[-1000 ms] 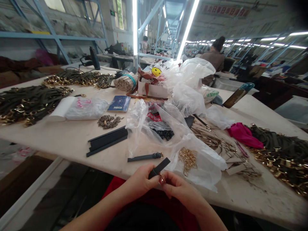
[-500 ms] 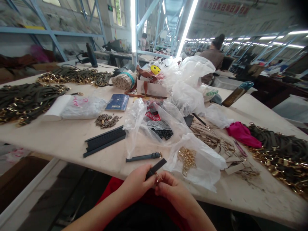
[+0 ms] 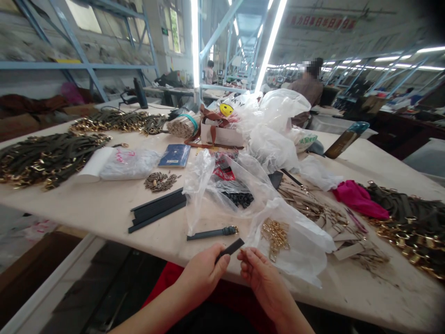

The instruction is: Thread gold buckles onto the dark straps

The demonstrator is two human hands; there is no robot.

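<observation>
I'm pinching the strap (image 3: 230, 248) low in my left hand (image 3: 203, 273), leaving its tip free. My right hand (image 3: 262, 278) is hovering at that tip; I cannot tell its grip.

Our right grip (image 3: 264, 278) has drawn away from the black strap (image 3: 229, 249), so a small gap now shows between them. A second ago it pinched a gold buckle against the strap's end. Only our left grip (image 3: 205, 273) holds the strap now.

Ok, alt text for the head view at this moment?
The left hand pinches a short dark strap at the table edge, the right hand close beside its free end. Plastic bags, gold buckles and strap piles cover the table.
</observation>
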